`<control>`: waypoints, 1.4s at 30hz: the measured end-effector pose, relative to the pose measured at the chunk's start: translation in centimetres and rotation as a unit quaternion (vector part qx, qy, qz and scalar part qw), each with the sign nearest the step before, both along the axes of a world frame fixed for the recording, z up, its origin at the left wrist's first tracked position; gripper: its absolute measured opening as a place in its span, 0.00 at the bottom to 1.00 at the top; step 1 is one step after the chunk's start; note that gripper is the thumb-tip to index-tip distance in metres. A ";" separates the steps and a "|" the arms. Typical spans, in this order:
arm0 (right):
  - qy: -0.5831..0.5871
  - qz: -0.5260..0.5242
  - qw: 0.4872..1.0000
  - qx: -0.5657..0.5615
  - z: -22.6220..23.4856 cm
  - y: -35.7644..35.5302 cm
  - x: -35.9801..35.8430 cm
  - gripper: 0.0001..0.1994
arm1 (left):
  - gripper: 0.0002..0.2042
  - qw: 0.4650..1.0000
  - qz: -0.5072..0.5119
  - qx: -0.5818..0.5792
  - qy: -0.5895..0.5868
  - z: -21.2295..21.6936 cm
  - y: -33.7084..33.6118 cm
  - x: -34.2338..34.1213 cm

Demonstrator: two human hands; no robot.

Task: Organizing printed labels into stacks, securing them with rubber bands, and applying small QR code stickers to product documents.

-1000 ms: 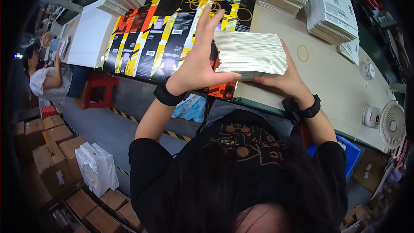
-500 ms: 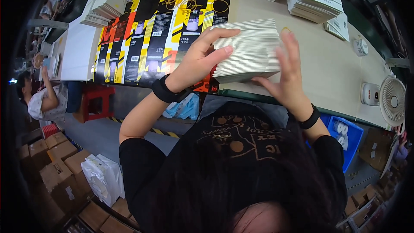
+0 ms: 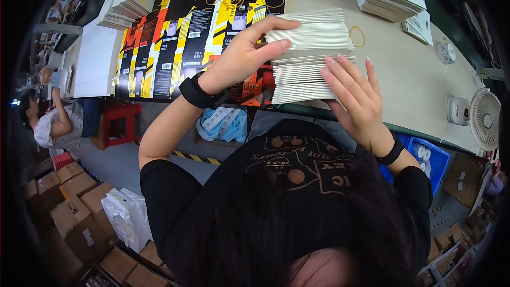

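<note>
I see a white card stack (image 3: pixel 300 72) by the worktop's (image 3: pixel 404 77) near edge: parted in two, not yet one block, rubber band (image 3: pixel 365 36) loose beside it. Left grip (image 3: pixel 241 56) pinches the far part (image 3: pixel 313 34); right grip (image 3: pixel 358 93) on the near part (image 3: pixel 297 86), pinch unclear.

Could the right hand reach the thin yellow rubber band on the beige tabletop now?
Probably yes: the thin yellow rubber band lies just beyond the bare right hand, with nothing visible between, though that hand touches the layered white paper stack.
</note>
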State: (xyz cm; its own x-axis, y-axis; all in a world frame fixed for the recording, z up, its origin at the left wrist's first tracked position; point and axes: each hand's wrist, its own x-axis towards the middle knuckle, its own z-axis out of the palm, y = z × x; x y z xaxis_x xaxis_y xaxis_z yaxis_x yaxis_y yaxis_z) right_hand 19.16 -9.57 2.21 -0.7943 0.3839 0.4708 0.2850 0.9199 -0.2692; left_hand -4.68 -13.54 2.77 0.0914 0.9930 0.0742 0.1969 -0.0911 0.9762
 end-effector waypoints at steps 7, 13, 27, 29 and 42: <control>0.101 0.060 0.993 -0.009 -1.3 -1.1 0.7 0.30 | 0.16 0.947 0.065 0.212 0.232 -1.2 0.3 -0.2; 0.073 0.016 0.997 -0.006 -1.2 -1.4 0.9 0.26 | 0.23 0.915 0.055 0.265 0.299 -1.5 0.2 -0.6; 0.057 0.097 0.992 -0.064 -0.6 -1.0 0.8 0.25 | 0.37 0.997 0.036 0.049 0.048 -3.2 0.2 0.1; 0.026 0.085 0.994 -0.067 -0.3 -0.9 0.7 0.26 | 0.36 0.998 0.040 0.034 0.022 -3.4 0.3 0.6; -0.084 0.024 0.855 -0.511 3.5 9.9 -1.1 0.25 | 0.21 0.702 0.218 0.170 0.657 6.2 -0.1 -2.2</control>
State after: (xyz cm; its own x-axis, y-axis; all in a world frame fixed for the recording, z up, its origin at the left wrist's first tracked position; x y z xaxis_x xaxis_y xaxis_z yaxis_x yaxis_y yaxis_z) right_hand 18.08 0.29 5.72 -0.8438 0.4921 -0.2141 0.3683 0.2407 -0.8980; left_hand -6.83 -13.67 8.92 -0.0049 0.8930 0.4500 0.9878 0.0742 -0.1365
